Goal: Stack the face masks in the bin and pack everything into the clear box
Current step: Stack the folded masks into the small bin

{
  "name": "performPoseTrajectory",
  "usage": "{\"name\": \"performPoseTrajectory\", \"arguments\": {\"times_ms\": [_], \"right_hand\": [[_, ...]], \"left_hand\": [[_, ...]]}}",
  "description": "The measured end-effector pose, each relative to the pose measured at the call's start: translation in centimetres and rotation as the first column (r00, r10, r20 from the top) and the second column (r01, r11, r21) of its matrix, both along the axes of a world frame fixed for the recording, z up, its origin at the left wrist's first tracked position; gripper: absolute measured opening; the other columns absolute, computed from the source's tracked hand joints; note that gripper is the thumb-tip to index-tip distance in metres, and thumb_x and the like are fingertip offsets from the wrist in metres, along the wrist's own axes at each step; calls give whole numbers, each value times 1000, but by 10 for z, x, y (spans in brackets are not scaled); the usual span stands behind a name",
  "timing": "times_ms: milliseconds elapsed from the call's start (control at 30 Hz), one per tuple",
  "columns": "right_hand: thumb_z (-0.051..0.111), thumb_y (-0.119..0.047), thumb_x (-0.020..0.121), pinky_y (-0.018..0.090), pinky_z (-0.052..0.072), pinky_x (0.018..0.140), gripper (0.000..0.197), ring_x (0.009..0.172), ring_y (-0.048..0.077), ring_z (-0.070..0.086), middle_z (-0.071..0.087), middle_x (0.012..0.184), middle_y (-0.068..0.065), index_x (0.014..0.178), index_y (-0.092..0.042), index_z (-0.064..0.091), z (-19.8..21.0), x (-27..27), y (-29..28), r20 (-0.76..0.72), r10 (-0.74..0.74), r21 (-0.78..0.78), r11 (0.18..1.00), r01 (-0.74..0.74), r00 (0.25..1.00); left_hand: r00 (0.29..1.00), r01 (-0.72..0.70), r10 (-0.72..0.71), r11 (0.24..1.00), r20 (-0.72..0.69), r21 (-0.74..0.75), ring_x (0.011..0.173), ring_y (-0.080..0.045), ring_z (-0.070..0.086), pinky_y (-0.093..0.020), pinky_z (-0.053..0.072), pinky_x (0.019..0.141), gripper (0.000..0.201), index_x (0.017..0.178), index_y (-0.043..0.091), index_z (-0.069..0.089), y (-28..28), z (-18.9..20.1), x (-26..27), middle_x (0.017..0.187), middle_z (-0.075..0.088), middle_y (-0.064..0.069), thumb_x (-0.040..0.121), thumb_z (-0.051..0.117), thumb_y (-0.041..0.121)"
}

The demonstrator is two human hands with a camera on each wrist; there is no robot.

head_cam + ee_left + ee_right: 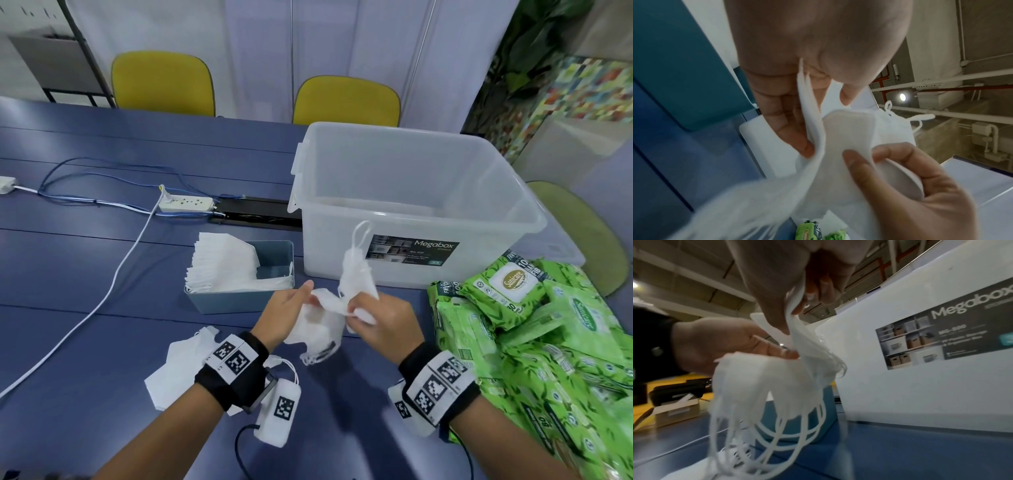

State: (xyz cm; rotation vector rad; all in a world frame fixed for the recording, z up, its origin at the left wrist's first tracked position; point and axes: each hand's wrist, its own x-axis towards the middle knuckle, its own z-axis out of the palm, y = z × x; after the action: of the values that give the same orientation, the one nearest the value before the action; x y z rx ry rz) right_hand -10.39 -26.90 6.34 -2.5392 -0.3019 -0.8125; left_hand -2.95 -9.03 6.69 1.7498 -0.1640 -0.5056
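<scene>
White face masks (356,277) pinched between left hand (287,308) and right hand (383,318) fingers, above counter (85,274), near blue bin (274,301) and clear box (479,192).

White masks (322,322) held, more stacked in bin (239,301) (blue), clear box (411,192) empty

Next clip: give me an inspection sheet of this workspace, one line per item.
Surface: blue table.
Job's things: blue bin partly filled with white masks; clear box open, looks empty; green wipe packs piled at right; loose masks on the table.
Clutter: nothing seen.
Hands: left hand and right hand both grip a bunch of masks above the table.
Cables: power strip with white and blue cables.
Surroundings: yellow chairs, white curtain.
</scene>
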Motion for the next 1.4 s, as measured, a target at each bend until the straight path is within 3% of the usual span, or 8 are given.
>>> {"name": "performPoseTrajectory", "arguments": {"times_ms": [167,400,600,767,967,1100,1200,1400], "right_hand": [[60,-28,78,18,25,49,14,49,15,47,54,57,-3,82,-26,47,-15,-6,15,34,111,-86,990,-107,993],[66,-52,74,7,38,61,29,67,8,53,65,75,-7,90,-32,53,-19,-11,8,-203,37,230,973,11,978],[67,-11,84,7,33,56,31,56,-5,49,51,63,-16,107,-30,58,-10,-16,-19,-291,-75,328,929,173,954],[53,0,91,-5,27,90,62,117,-30,31,30,138,-23,142,-18,22,1,-15,-34,-320,46,571,807,154,946],[38,-16,100,1,11,108,53,131,-26,14,17,147,-24,148,-16,14,-7,-7,-37,-367,123,640,753,154,922],[39,-24,100,19,46,84,29,90,-5,62,69,100,-12,108,-13,64,-2,-4,-26,-414,144,759,600,253,899],[46,-32,95,22,43,55,46,64,12,57,66,71,6,77,5,65,2,1,-18,-471,148,788,513,340,870],[65,-38,79,21,34,46,57,54,15,49,57,66,13,74,18,58,6,7,-16,-542,220,745,572,343,811]], "left_hand": [[996,43,-50,995,-74,-93,65,-11,58,-22,45,64,37,76,-1,67,-6,1,-2,71,65,-2,97,51,26],[986,-18,6,997,167,73,80,-12,54,-23,41,78,11,84,4,65,1,-14,7,83,61,1,90,60,13],[956,-46,8,992,292,120,97,-21,56,-27,42,83,35,116,19,50,13,-19,22,109,60,-4,89,53,-2],[917,-33,-28,989,399,144,91,-17,53,-1,37,76,46,115,18,56,15,-20,28,109,60,-3,85,41,-13],[861,-13,-77,985,502,174,100,-13,51,3,29,83,41,104,6,68,5,-14,29,106,58,-3,84,40,-18],[842,4,-88,988,533,156,99,-11,53,2,30,85,37,104,7,68,-1,-9,27,105,58,0,85,45,-14],[835,32,-117,986,538,165,99,-10,54,1,31,87,36,102,10,69,-1,-10,29,104,59,4,84,47,-13],[867,80,-140,986,478,144,101,-10,56,-3,36,88,35,98,15,70,3,-10,34,105,63,2,88,47,-10]]}}
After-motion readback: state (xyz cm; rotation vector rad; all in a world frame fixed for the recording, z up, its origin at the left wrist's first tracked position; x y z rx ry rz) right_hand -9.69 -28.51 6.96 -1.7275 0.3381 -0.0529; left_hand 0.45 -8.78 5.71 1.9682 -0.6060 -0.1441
